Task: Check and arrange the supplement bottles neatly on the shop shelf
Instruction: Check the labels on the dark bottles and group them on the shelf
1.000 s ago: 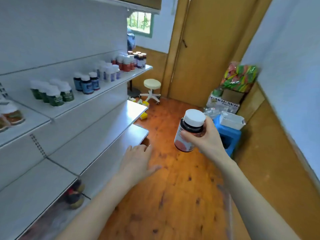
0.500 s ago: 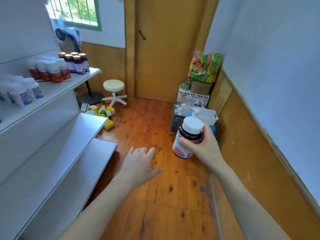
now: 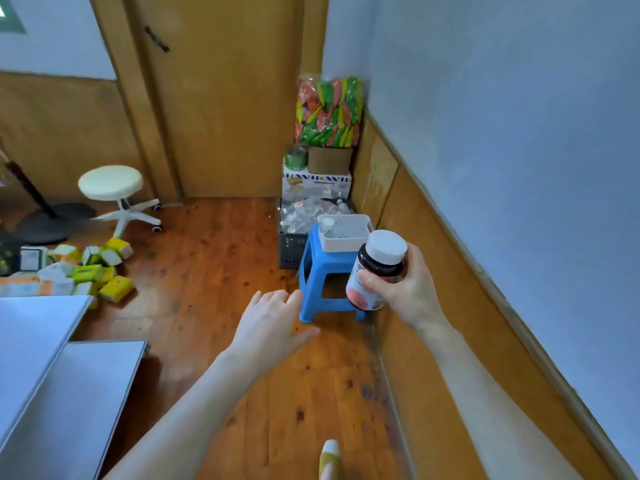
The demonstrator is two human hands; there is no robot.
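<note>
My right hand [image 3: 407,292] grips a dark supplement bottle [image 3: 377,268] with a white cap and a pink-and-white label, held tilted in front of a blue stool. My left hand [image 3: 272,325] hovers palm down over the wooden floor, fingers spread, holding nothing. Two bare white shelf boards [image 3: 45,368] show at the lower left. The shelf's other bottles are out of view.
A blue plastic stool [image 3: 320,275] carries a white basket [image 3: 343,232], with a dark crate [image 3: 292,249] and boxes behind it in the corner. A white swivel stool [image 3: 112,188] and scattered yellow boxes [image 3: 104,275] lie at left. A wooden door [image 3: 225,98] is ahead.
The view has swung right, away from the stocked shelves toward the corner with the blue stool. Both hands keep the same pose, the right still holding the bottle.
</note>
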